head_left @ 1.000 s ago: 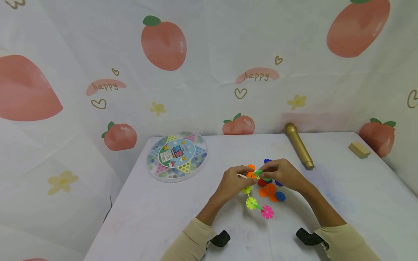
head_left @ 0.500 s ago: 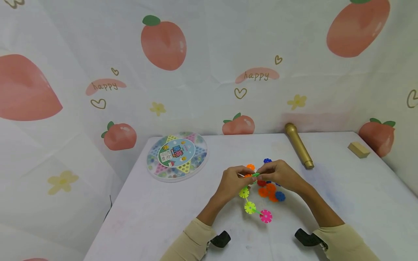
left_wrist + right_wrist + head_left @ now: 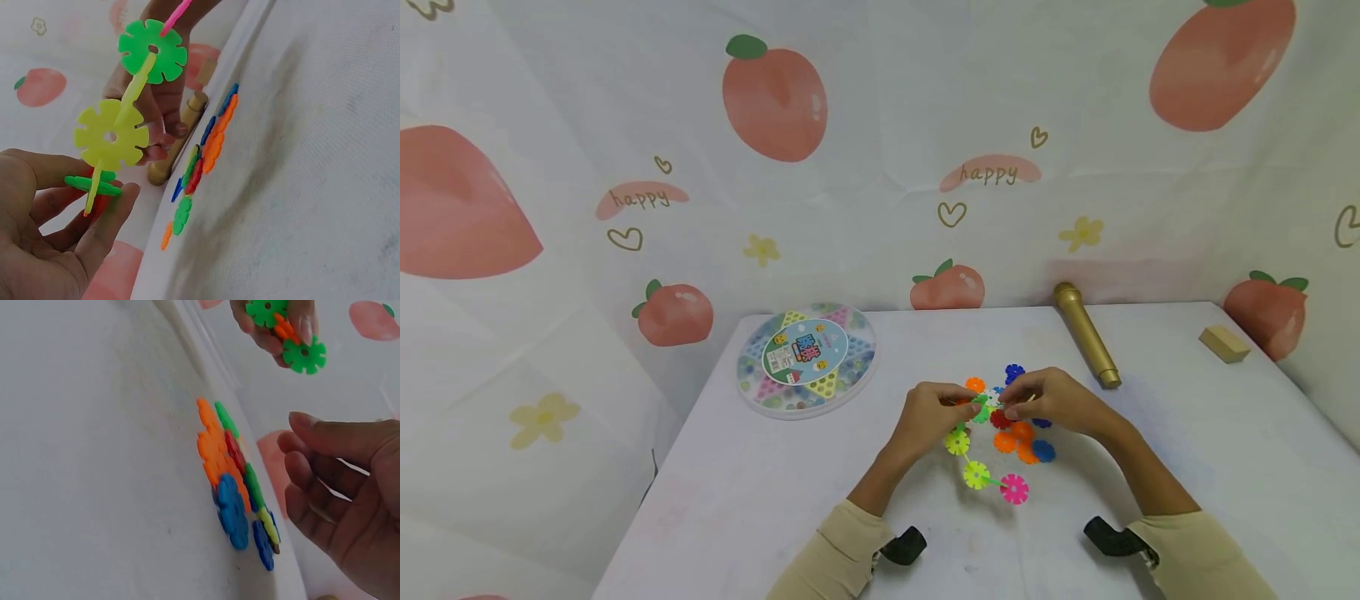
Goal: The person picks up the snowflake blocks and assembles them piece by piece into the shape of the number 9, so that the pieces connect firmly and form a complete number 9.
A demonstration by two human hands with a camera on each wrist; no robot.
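Note:
My left hand (image 3: 928, 421) pinches a green disc (image 3: 78, 182) of a chain of notched plastic snowflake discs between thumb and fingers. From it hang a yellow disc (image 3: 90, 134), another green disc (image 3: 169, 47) and, at the near end in the head view, a pink disc (image 3: 1014, 483). My right hand (image 3: 1060, 404) hovers above loose discs, its fingers loosely bent with nothing between them in the right wrist view. Below it lie orange discs (image 3: 1006, 442), a blue disc (image 3: 1043, 451) and a red disc (image 3: 1001, 418). The left fingers partly hide the chain's upper end.
A round game box (image 3: 805, 362) with a star pattern lies at the table's back left. At the back right are a gold microphone-shaped cylinder (image 3: 1086, 333) and a small wooden block (image 3: 1225, 343). A printed cloth (image 3: 865, 242) hangs behind the table.
My hands, close together over a green disc half a second ago, are now apart. The right hand has drawn slightly rightward, leaving the chain in the left hand; its pink end has swung a little.

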